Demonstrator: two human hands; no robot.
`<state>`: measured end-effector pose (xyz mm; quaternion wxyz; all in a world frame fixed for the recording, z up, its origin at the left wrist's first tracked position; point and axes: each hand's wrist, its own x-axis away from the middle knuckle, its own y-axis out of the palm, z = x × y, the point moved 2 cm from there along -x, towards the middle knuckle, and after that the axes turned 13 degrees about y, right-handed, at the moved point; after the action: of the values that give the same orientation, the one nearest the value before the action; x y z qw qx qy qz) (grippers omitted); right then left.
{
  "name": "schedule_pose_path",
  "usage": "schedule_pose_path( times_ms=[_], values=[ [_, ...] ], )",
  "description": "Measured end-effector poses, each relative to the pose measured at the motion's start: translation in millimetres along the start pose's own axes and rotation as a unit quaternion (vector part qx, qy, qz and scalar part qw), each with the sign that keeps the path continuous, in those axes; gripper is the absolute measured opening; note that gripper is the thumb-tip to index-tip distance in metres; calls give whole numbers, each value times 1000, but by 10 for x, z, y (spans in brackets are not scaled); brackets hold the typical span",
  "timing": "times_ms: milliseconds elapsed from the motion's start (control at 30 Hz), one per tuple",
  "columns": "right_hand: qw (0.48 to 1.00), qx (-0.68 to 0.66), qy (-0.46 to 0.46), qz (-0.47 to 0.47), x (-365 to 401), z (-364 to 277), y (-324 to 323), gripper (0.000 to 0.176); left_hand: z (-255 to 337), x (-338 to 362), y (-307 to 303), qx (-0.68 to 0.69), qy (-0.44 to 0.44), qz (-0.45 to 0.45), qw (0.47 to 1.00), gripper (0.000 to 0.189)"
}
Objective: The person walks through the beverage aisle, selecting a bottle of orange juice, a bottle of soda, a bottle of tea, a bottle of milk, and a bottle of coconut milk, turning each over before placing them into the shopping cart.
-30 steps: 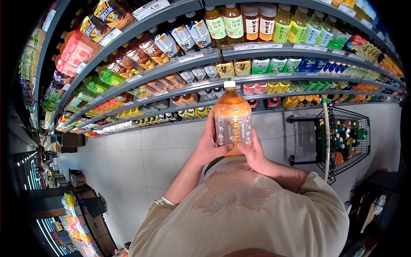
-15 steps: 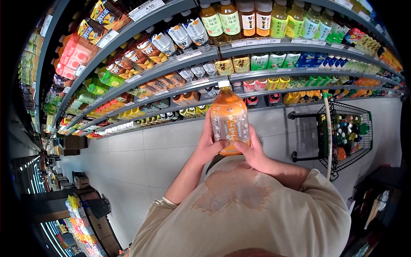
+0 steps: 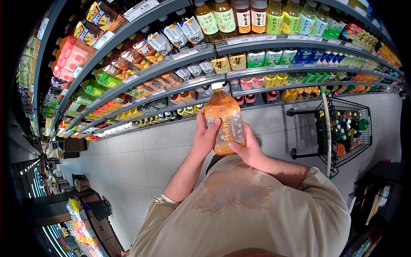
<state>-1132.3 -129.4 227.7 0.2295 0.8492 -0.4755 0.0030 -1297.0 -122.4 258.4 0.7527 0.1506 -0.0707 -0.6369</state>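
The left hand (image 3: pixel 205 138) and right hand (image 3: pixel 248 150) still clasp the tea bottle (image 3: pixel 227 113), now shifted left, left fingers (image 3: pixel 215 124) curled further over its label

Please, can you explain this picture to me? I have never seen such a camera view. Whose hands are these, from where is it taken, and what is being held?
There is no machine here. A person wears one camera on the head. It looks forward and down through a very wide lens, which bends the edges. The beige shirt at the bottom is that person's own body. The left hand and the right hand both hold a big bottle of amber drink with a white cap, roughly upright, fingers around its lower half. Behind it are shop shelves full of drinks, with price tags. On the tiled floor, to the right, stands a shopping cart with bottles inside.
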Motion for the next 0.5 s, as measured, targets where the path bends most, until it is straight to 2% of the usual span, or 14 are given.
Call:
schedule_pose_path(
  times_ms=[267, 333, 500],
  values=[
    [1000, -10, 13, 6, 37, 44, -50, 64, -18, 19, 22, -13, -31, -9, 999, 50],
    [998, 58, 2, 8, 48, 61, -76, 67, -47, 6, -20, -63, -35, -22, 997, 56],
    [992, 126, -1, 11, 77, -12, -86, 72, 65, -33, 94, -84, -46, -19, 995, 69]
  ],
)
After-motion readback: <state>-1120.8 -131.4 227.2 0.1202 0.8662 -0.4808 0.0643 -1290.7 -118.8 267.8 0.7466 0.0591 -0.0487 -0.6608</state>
